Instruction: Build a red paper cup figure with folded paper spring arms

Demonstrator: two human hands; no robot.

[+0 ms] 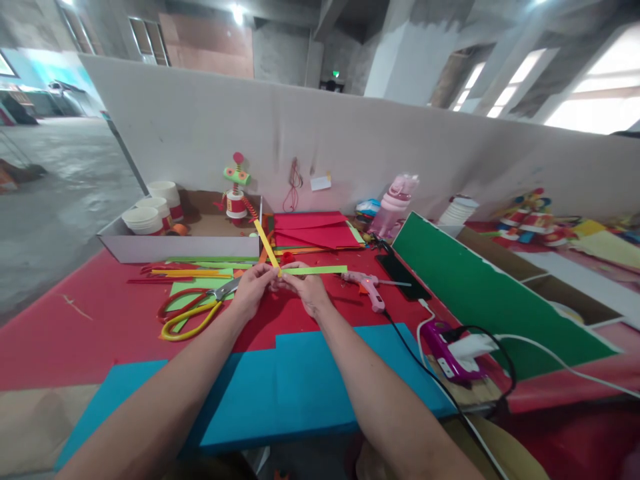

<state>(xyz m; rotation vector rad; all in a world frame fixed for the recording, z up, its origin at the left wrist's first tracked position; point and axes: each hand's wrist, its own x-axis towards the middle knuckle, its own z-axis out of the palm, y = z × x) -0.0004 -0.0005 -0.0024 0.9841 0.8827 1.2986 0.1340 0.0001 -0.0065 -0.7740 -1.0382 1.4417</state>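
My left hand (255, 285) pinches the lower end of a yellow paper strip (267, 245), which slants up and to the left. Close beside it, my right hand (307, 288) is closed on a light green paper strip (320, 270) that points right. The two strips meet at my fingertips, forming an angle; whether they are stuck together I cannot tell. Scissors (195, 312) with red and yellow handles lie just left of my left hand. A pink glue gun (367, 285) rests to the right of the green strip's tip.
Behind my hands are red paper sheets (315, 230) and a box (175, 248) with paper cups and a cup figure (236, 203). Blue sheets (310, 380) cover the front edge. On the right are a phone (403, 277), a purple power strip (453, 350), cables and a green panel (480, 300).
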